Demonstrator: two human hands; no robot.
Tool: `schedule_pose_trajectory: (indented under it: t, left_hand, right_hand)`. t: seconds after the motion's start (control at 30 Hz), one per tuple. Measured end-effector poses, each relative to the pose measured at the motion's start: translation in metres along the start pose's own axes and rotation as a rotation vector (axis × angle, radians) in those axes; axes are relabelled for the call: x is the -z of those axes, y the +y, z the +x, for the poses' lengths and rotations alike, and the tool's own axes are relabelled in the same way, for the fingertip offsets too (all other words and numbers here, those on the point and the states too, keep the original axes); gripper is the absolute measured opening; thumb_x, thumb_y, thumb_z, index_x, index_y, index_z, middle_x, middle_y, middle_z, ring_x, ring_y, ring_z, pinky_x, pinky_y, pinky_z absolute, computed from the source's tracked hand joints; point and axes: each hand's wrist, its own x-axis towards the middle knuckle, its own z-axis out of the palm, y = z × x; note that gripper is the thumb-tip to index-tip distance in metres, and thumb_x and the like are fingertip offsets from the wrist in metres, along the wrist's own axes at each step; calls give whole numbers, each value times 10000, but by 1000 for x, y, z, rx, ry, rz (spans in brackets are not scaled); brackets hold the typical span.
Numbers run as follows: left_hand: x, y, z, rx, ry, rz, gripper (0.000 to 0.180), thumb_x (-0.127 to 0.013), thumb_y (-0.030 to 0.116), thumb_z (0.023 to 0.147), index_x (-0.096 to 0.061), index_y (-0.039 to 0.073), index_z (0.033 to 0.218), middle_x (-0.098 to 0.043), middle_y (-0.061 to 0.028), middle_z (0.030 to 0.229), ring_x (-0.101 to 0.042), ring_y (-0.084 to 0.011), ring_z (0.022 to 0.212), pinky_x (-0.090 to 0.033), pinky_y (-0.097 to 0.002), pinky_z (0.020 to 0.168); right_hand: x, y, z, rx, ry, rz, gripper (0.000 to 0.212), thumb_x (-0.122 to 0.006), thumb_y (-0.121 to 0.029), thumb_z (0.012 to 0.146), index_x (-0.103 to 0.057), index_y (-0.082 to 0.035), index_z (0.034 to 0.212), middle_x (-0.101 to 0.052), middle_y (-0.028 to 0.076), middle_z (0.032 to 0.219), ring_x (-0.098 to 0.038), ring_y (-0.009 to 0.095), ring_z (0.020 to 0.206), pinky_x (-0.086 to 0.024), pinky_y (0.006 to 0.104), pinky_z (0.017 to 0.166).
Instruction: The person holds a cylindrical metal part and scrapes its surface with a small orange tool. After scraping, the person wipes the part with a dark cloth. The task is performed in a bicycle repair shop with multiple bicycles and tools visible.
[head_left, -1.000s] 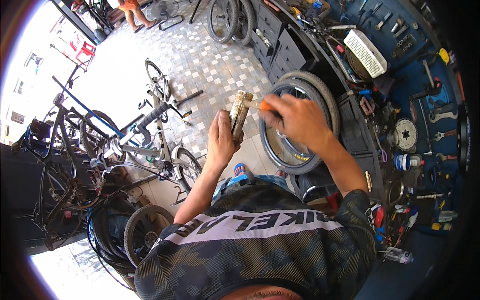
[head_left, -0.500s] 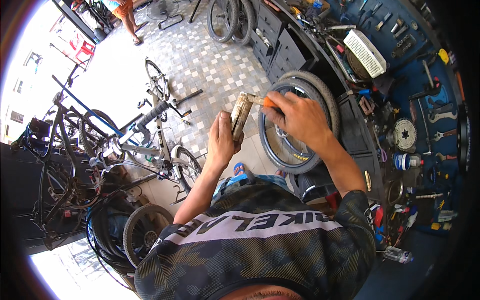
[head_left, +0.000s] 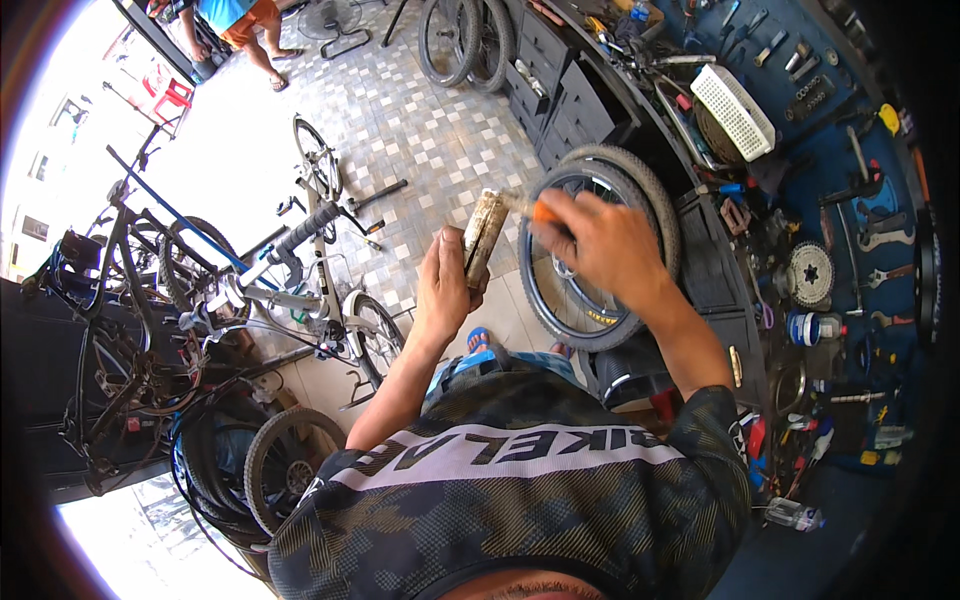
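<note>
My left hand [head_left: 443,285] is wrapped round a short tube-shaped piece [head_left: 487,225], pale and dirty, with a dark slit along its side. It is held nearly upright, leaning slightly right, in front of my body. In my right hand [head_left: 612,245] is an orange-handled tool [head_left: 545,212], pinched between thumb and fingers. Its pale, brush-like head is smeared by motion and points left at the top of the tube. Whether the head touches the tube I cannot tell.
Beyond my right hand, bicycle wheels [head_left: 655,200] lean against dark drawers [head_left: 580,110]. A white bicycle [head_left: 325,275] and a dark frame [head_left: 125,260] stand left. Tools hang on the blue wall panel [head_left: 840,210] beside a white basket [head_left: 733,113]. A person [head_left: 255,30] stands far left.
My right hand has shifted slightly right with the orange-handled tool, whose head is now blurred. My left hand and the tube stay nearly in place. More of the far person shows.
</note>
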Motion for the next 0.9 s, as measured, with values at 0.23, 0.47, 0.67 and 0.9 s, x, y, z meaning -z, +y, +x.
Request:
schedule_pose_trajectory:
  t: [0.23, 0.47, 0.67, 0.9]
  left_hand:
    - [-2, 0, 1, -10, 13, -19, 520, -346, 530, 1190, -561, 70, 1080, -544, -47, 705, -410, -100, 484, -325, -263, 444]
    - [0, -3, 1, 20, 14, -23, 517, -346, 530, 1189, -569, 75, 1088, -548, -38, 707, -417, -94, 491, -333, -263, 444]
    - [0, 0, 6, -50, 31, 51, 527, -319, 512, 1201, -569, 68, 1066, -548, -20, 702, -487, -104, 517, -387, -279, 467]
    - [0, 3, 4, 146, -60, -341, 494, -374, 503, 1186, -598, 64, 1154, -551, -45, 714, -382, -90, 489, -321, -273, 442]
  right_hand:
    - [0, -9, -6, 37, -49, 35, 330, -643, -517, 1059, -672, -208, 1171, -701, 117, 804, -757, 364, 676, -606, 474, 560]
    - [-2, -12, -7, 26, -59, 22, 381, -720, -492, 1018, -700, -172, 1225, -689, 105, 812, -748, 355, 686, -595, 477, 573]
    - [-13, -22, -14, 98, -61, 73, 385, -725, -496, 1008, -695, -175, 1219, -688, 100, 819, -751, 349, 688, -592, 463, 560]
    - [-12, -12, -12, 76, -17, -16, 356, -625, -528, 1064, -681, -212, 1218, -687, 119, 806, -753, 367, 659, -597, 481, 534]
